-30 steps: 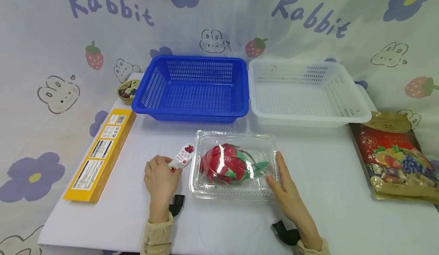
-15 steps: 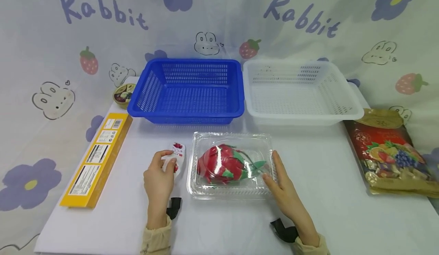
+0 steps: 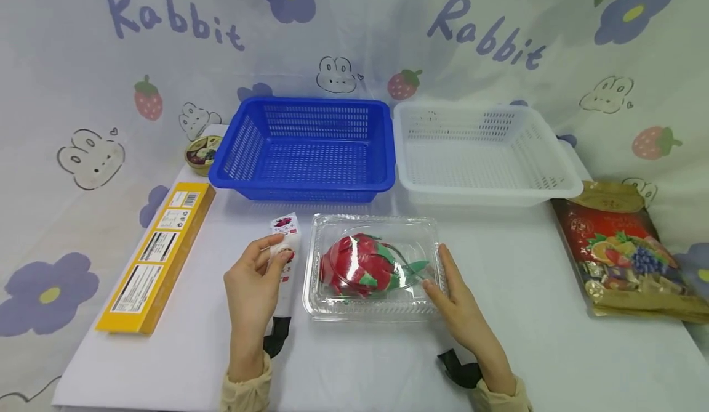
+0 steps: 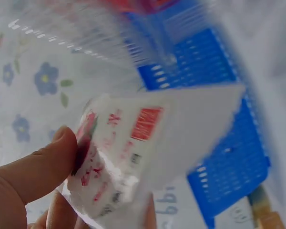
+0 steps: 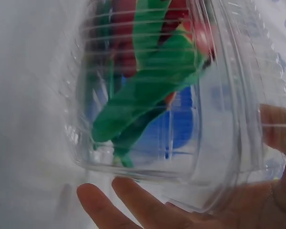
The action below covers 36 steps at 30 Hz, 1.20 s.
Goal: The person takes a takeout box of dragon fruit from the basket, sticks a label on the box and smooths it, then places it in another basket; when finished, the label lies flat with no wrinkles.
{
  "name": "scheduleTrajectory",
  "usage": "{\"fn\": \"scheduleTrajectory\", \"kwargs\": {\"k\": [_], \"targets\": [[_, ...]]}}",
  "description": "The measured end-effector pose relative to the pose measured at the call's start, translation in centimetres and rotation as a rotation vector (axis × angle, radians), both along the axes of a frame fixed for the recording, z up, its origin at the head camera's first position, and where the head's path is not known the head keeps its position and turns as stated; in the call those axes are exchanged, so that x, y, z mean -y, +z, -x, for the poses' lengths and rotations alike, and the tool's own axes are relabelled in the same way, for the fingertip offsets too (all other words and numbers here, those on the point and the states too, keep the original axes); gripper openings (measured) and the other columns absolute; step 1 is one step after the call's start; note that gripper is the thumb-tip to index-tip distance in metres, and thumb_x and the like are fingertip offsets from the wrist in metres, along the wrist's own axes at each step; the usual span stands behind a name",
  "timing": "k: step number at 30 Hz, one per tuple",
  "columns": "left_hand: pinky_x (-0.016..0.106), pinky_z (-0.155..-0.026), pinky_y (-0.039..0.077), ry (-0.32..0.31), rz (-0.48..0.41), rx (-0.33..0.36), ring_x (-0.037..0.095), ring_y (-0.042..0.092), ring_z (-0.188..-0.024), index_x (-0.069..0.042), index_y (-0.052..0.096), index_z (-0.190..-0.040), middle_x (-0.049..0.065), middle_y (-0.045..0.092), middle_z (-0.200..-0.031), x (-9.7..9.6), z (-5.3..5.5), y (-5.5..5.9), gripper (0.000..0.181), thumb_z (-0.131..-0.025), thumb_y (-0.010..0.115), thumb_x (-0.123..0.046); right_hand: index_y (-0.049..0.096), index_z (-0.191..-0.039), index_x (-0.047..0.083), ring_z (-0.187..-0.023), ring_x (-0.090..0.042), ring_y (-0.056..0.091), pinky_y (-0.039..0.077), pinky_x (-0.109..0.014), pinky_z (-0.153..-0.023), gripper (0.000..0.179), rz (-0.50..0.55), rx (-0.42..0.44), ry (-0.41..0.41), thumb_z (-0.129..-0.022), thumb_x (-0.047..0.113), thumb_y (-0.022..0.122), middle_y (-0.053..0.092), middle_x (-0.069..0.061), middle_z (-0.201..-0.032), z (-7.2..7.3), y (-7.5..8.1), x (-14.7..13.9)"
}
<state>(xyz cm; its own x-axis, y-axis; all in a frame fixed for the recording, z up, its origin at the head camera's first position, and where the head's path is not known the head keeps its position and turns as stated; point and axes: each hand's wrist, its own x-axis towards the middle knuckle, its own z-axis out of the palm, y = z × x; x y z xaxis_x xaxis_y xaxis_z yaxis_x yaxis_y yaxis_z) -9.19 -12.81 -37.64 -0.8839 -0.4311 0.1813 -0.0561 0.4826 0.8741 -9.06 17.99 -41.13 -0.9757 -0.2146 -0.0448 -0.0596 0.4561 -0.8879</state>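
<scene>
My left hand [image 3: 252, 286] pinches a white strip of stickers [image 3: 284, 298] printed with red fruit pictures, left of the box. In the left wrist view the thumb [image 4: 62, 155] presses on the curled sticker strip [image 4: 126, 157], whose torn end juts out. A clear lidded plastic box [image 3: 410, 307] holds a red dragon fruit [image 3: 360, 264] with green tips. At the box's right edge rests my right hand [image 3: 462, 313], thumb by the front corner and fingers straight along the side. The right wrist view shows its fingertips [image 5: 121, 186] right at the box's end.
Behind the box stand a blue basket [image 3: 301, 193] and a white basket [image 3: 493, 195]. A long yellow carton [image 3: 157, 258] lies at left, with a round tub [image 3: 200, 154] behind it. At right lies a red and gold fruit-print bag [image 3: 620, 249].
The sticker strip, first lying slanted toward the box, is now drawn up and stretches lengthwise past the left hand. That hand has turned slightly; the right hand and box stay put.
</scene>
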Motion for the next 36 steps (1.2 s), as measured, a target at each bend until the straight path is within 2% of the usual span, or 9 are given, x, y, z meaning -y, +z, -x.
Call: {"fn": "scheduleTrajectory", "kwargs": {"k": [7, 13, 17, 20, 24, 26, 28, 33, 36], "targets": [[0.011, -0.061, 0.052, -0.082, -0.064, -0.090, 0.006, 0.069, -0.076, -0.009, 0.072, -0.104, 0.010, 0.076, -0.092, -1.7, -0.5, 2.6, 0.022, -0.083, 0.074, -0.003, 0.016, -0.154, 0.003, -0.137, -0.052, 0.033, 0.039, -0.062, -0.103, 0.069, -0.125, -0.009, 0.007, -0.101, 0.031, 0.050, 0.016, -0.024, -0.160, 0.4, 1.3, -0.7], [0.015, -0.061, 0.053, -0.243, -0.101, -0.161, 0.002, 0.067, -0.072, -0.007, 0.073, -0.099, 0.008, 0.077, -0.086, -3.8, -0.4, 3.6, 0.016, -0.083, 0.074, -0.005, 0.028, -0.153, 0.012, -0.141, -0.044, 0.032, 0.038, -0.061, -0.106, 0.059, -0.123, -0.105, -0.015, -0.101, 0.028, 0.051, 0.027, -0.016, -0.159, 0.5, 3.0, -0.7], [0.014, -0.048, 0.040, -0.368, -0.082, -0.219, -0.003, 0.052, -0.054, -0.008, 0.072, -0.098, 0.005, 0.077, -0.082, -5.3, -0.4, 4.1, 0.014, -0.084, 0.074, -0.010, 0.032, -0.152, 0.024, -0.139, -0.038, 0.040, 0.043, -0.058, -0.102, 0.051, -0.035, -0.169, 0.038, -0.103, 0.020, 0.048, 0.039, -0.011, -0.154, 0.1, 4.5, 0.1], [0.016, -0.041, 0.027, -0.463, -0.076, -0.261, -0.003, 0.034, -0.046, -0.008, 0.072, -0.098, 0.005, 0.076, -0.082, -6.4, -0.4, 4.5, 0.014, -0.084, 0.073, -0.011, 0.038, -0.149, 0.027, -0.137, -0.024, 0.046, 0.045, -0.056, -0.100, 0.046, 0.042, -0.203, 0.099, -0.104, 0.015, 0.042, 0.049, -0.008, -0.147, -0.3, 5.6, 0.7], [0.015, -0.046, 0.041, -0.560, -0.062, -0.301, -0.001, 0.052, -0.052, -0.007, 0.072, -0.096, 0.007, 0.077, -0.085, -7.9, -0.5, 5.1, 0.012, -0.085, 0.072, -0.012, 0.042, -0.147, 0.020, -0.131, -0.009, 0.050, 0.045, -0.042, -0.105, 0.041, 0.189, -0.241, 0.205, -0.107, 0.019, 0.030, 0.057, -0.010, -0.139, -0.5, 6.6, 1.4], [0.017, -0.053, 0.049, -0.599, -0.054, -0.308, 0.003, 0.062, -0.060, -0.008, 0.072, -0.096, 0.007, 0.077, -0.086, -8.5, -0.6, 5.2, 0.012, -0.084, 0.073, -0.012, 0.043, -0.146, 0.014, -0.127, -0.009, 0.055, 0.047, -0.035, -0.104, 0.043, 0.285, -0.242, 0.261, -0.108, 0.025, 0.025, 0.058, -0.011, -0.137, -0.5, 6.9, 1.6], [0.018, -0.055, 0.052, -0.637, -0.050, -0.310, 0.004, 0.063, -0.061, -0.008, 0.072, -0.096, 0.007, 0.077, -0.085, -9.1, -0.7, 5.1, 0.013, -0.084, 0.073, -0.012, 0.044, -0.144, 0.007, -0.123, -0.012, 0.058, 0.049, -0.029, -0.101, 0.048, 0.362, -0.239, 0.297, -0.108, 0.030, 0.023, 0.057, -0.009, -0.139, -0.4, 7.0, 1.8], [0.014, -0.044, 0.040, -0.690, 0.021, -0.307, -0.005, 0.049, -0.049, -0.009, 0.072, -0.099, 0.005, 0.076, -0.078, -9.9, -0.8, 5.0, 0.018, -0.082, 0.075, -0.013, 0.050, -0.138, 0.001, -0.115, -0.010, 0.062, 0.049, -0.024, -0.098, 0.050, 0.395, -0.217, 0.247, -0.108, 0.032, 0.025, 0.057, 0.008, -0.137, -0.2, 7.1, 2.3], [0.013, -0.044, 0.038, -0.693, 0.079, -0.304, -0.008, 0.053, -0.051, -0.011, 0.072, -0.097, 0.003, 0.076, -0.075, -10.2, -0.8, 5.0, 0.015, -0.083, 0.075, -0.014, 0.052, -0.135, -0.002, -0.110, -0.009, 0.064, 0.050, -0.022, -0.097, 0.049, 0.401, -0.203, 0.174, -0.108, 0.030, 0.026, 0.061, 0.013, -0.129, -0.2, 7.0, 2.4]]}}
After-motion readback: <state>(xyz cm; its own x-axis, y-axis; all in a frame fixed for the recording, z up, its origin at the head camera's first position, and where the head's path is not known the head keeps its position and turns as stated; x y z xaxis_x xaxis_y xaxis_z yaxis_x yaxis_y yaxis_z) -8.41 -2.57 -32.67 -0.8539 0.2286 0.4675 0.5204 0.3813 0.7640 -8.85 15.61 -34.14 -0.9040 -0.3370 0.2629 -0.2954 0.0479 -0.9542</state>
